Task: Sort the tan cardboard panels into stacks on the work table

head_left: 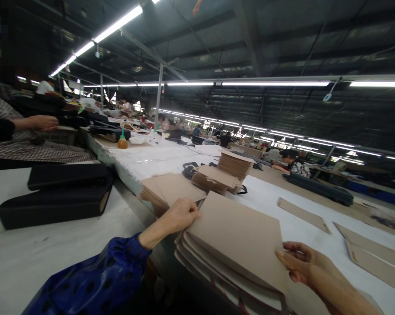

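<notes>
If nudged rightward, black cases: could slide off left tabletop, left of front stack.
Left hand: with fingers closed, seemingly pinching top board at front stack's left corner; liable to skew front stack or snag rear pile behind.
Right hand: with fingers loosely spread, thumb against top board's right edge; liable to slip.
Room: on white tabletop, between front stack and loose boards farther right.

So the main board stack is at the near edge of the surface, left hand at its left side, right hand at its right. More board piles right behind, bottle farther back left, loose panels off right. Two case-like pieces sit on another surface left (co-worker just beyond).
</notes>
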`<state>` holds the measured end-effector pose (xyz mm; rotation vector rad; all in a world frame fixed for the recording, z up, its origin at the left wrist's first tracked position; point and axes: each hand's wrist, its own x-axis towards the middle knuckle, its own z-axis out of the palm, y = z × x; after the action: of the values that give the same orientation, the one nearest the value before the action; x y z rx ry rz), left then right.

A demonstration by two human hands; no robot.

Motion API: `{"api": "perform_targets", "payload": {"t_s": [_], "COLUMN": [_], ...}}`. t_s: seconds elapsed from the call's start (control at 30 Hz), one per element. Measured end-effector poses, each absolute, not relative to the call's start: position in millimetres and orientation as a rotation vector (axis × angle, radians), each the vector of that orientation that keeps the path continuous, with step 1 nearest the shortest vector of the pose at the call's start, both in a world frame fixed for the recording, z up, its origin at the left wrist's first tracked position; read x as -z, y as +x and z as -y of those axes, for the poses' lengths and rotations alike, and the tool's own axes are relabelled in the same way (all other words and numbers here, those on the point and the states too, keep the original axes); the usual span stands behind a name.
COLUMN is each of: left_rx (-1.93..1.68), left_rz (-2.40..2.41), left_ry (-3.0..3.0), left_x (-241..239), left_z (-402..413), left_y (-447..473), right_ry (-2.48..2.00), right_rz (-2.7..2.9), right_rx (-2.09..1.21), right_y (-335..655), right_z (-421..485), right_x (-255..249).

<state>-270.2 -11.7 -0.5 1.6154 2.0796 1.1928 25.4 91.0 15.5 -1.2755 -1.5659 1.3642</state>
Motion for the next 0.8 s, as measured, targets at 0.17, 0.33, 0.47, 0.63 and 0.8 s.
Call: {"api": "perform_targets", "payload": {"t_s": [0.17, 0.33, 0.47, 0.63, 0.8], "left_rx": [-1.294, -1.275, -1.216, -1.109, -1.003], "left_rz": [-1.893, -1.809, -1.902, -2.02, -2.086], "left_ry": [1.526, 1.486, 1.554, 1.637, 1.72], "left_x": [-4, 2, 14, 13, 3], "left_z": [7, 2, -3, -6, -1], "left_y": [-272, -274, -276, -277, -273], "right_ry": [-1.211, -1.095, -1.19, -1.296, -1.344], "right_rz": [1.411, 1.268, 1.285, 1.322, 1.373], "right_rx": [-1.445, -1.684, -1.646, -1.554, -1.533], "right_y": [26, 21, 17, 16, 17], "right_z": [-83, -76, -78, -92, -105], "right_x": [-34, -25, 1, 19, 22]}}
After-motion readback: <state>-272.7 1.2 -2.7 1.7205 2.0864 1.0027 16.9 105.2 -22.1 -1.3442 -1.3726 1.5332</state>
